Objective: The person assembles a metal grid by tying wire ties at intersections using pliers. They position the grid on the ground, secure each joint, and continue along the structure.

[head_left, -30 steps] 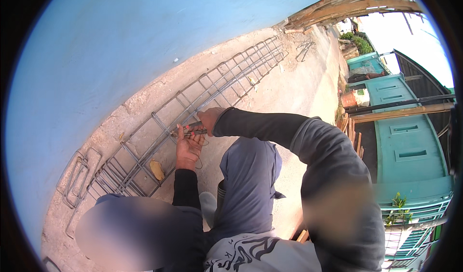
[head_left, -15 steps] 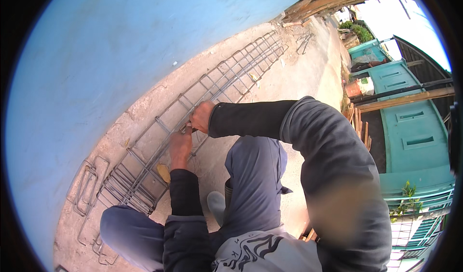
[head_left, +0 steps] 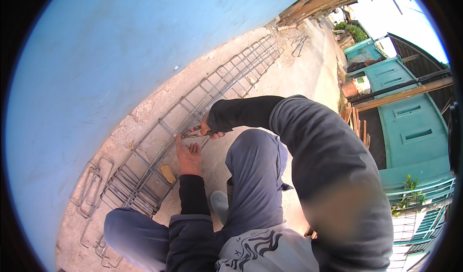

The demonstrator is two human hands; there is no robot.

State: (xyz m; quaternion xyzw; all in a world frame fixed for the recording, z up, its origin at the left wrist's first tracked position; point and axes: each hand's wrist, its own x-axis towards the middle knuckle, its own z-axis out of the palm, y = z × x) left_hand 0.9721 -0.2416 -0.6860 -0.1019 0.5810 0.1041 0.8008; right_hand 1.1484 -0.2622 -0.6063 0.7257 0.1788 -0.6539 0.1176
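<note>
Right hand (head_left: pixel 208 127): clamped on red-handled pliers (head_left: pixel 192 131), nose at rebar cage (head_left: pixel 193 113).
Left hand (head_left: pixel 187 155): flat, fingers spread, just beneath.
Risk: pliers slipping could nip those fingers.

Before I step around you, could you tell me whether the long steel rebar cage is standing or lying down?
Lying down: the long steel rebar cage rests lengthwise on the concrete ground.

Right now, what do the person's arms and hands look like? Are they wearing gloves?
No gloves: both the left hand and the right hand are bare. The left arm wears a snug black sleeve ending at the wrist. The right arm has a looser dark grey sleeve with a tighter black cuff near the wrist.
</note>
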